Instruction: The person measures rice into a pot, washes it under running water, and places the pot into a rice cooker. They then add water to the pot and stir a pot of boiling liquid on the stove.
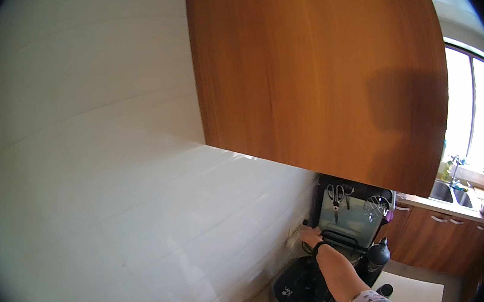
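My right hand (310, 235) reaches out to the white tiled wall, at a pale wall socket (295, 231). A black band circles the wrist, and a dark cord (305, 248) hangs just under the hand. Its fingers are bent, but what they hold, if anything, is too small to make out. Below the forearm sits a black countertop cooker (297, 279) with a control panel, partly covered by the arm. My left hand is out of view.
A wooden wall cabinet (318, 75) overhangs the counter. Scissors (336, 196) and a wire whisk (376, 207) hang before a black-framed glass panel (348, 218). A dark rounded container (378, 255) stands right of the arm. Farther off are a sink (441, 191) and a window (462, 99).
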Available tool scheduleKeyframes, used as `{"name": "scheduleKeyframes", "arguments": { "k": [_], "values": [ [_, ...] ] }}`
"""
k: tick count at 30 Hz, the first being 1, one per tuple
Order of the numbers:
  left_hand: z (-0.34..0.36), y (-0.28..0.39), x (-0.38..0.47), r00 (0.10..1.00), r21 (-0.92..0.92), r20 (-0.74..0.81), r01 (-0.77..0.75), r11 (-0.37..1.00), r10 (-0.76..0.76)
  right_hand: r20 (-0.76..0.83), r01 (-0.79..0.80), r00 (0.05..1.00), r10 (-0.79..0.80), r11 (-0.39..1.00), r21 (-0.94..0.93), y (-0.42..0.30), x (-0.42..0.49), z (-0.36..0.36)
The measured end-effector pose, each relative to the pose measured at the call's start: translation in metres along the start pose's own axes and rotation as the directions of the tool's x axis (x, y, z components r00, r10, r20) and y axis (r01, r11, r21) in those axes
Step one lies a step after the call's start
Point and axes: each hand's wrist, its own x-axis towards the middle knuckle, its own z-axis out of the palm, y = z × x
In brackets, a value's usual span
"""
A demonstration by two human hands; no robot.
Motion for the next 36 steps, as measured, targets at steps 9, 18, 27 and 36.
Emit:
{"name": "scheduleKeyframes", "arguments": {
  "k": [9, 18, 27, 36],
  "values": [
    [0.01, -0.006, -0.006, 0.999, 0.029, 0.036, -0.02, 0.999, 0.019, -0.08, -0.132, 0.988, 0.131, 0.991, -0.006, 0.02, 0.042, -0.003],
    [0.032, -0.043, -0.056, 0.998, 0.042, 0.057, 0.008, 0.999, -0.011, 0.23, 0.346, 0.93, -0.288, 0.471, -0.811, 0.017, 0.083, 0.003],
    [0.044, -0.058, -0.103, 0.997, -0.082, 0.061, 0.049, 0.995, -0.044, -0.211, 0.713, 0.677, -0.705, 0.699, -0.05, -0.015, -0.232, -0.056],
    [0.032, -0.03, -0.057, 0.984, -0.007, 0.17, 0.052, 0.999, -0.05, -0.444, 0.735, 0.646, -0.621, 0.663, 0.142, 0.064, -0.414, -0.06]
  ]
}}
